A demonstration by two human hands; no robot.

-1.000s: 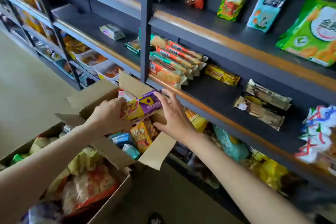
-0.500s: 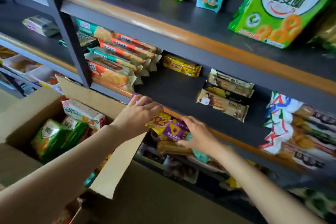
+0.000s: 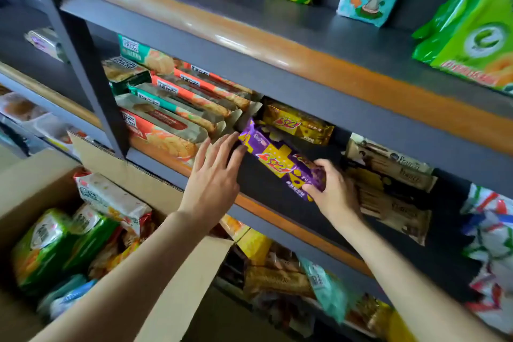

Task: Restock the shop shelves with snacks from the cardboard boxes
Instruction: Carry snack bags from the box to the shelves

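A purple and yellow biscuit packet [image 3: 277,159] lies slanted on the dark middle shelf [image 3: 266,189], just in front of a yellow packet of the same brand [image 3: 298,122]. My right hand [image 3: 334,194] grips the purple packet's near end. My left hand [image 3: 213,178] has straight, spread fingers whose tips touch the packet's far left end. An open cardboard box [image 3: 172,286] with several snack bags stands at the lower left, below the shelf.
A row of orange and green cracker packets [image 3: 172,116] fills the shelf left of the purple one. Brown wafer packets [image 3: 388,175] lie to its right, striped bags [image 3: 491,230] farther right. A dark upright post [image 3: 91,78] divides the shelving. Bagged snacks stand on the upper shelf.
Both hands lifted the purple packet out of the box and up onto the middle shelf. The left hand has let go of it and now only touches it with straight fingers.
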